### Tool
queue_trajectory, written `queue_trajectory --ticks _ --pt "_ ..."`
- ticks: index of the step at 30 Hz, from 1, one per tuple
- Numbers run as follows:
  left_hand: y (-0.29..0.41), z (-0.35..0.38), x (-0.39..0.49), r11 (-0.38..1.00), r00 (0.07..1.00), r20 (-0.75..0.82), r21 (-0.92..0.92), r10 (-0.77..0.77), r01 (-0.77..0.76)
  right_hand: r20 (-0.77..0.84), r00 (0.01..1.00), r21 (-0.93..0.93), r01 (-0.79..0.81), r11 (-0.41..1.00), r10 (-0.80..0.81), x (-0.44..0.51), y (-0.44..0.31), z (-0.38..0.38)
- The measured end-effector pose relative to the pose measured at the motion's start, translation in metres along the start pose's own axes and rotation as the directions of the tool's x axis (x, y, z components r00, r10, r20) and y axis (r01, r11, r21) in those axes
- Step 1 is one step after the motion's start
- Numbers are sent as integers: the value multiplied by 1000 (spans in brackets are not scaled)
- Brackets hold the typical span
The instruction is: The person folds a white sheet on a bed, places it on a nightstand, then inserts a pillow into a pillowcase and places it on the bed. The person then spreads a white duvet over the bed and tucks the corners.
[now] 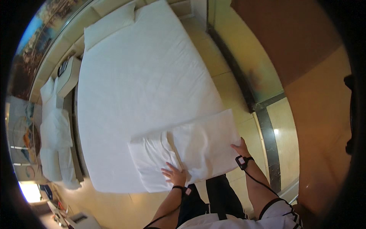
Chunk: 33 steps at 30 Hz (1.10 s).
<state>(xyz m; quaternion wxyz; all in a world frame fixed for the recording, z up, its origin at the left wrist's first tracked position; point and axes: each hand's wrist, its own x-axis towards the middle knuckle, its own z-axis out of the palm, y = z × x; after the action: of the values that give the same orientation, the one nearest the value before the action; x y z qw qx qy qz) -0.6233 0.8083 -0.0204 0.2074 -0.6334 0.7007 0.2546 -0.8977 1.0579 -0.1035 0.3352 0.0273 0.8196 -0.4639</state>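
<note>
Before me is a bed with a white fitted sheet (143,77). A folded white duvet or cover (200,143) lies across its near right corner, with a raised fold running down its middle. My left hand (175,175) rests on this folded cloth beside the fold, fingers spread. At the cloth's right edge is my right hand (241,147), with its thumb over the cloth; whether the fingers underneath grip it cannot be seen. Both wrists wear dark straps with small devices and cables. A white pillow (110,25) lies at the head of the bed.
On the left, a nightstand (70,74) separates this bed from another bed with white bedding (55,131). Tiled floor (226,83) runs along the right side, beside a glass panel (246,57) with a dark stone base. A large brown surface (314,128) stands at the far right.
</note>
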Motion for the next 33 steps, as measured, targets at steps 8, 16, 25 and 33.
queue_trajectory --ticks 8,16,25,33 --pt "-54 25 -18 958 948 -312 -285 -65 -28 68 709 -447 651 614 -702 -16 -44 68" --pt "-130 54 -12 -380 974 219 -906 -50 185 393 630 -179 767 616 -670 -14 -139 184" --pt "-115 85 -25 -724 962 260 -679 -85 120 648 730 -546 645 535 -219 41 -192 222" --pt "-99 74 -33 -587 873 230 -806 -429 -76 634 629 -40 608 793 -450 0 -234 223"
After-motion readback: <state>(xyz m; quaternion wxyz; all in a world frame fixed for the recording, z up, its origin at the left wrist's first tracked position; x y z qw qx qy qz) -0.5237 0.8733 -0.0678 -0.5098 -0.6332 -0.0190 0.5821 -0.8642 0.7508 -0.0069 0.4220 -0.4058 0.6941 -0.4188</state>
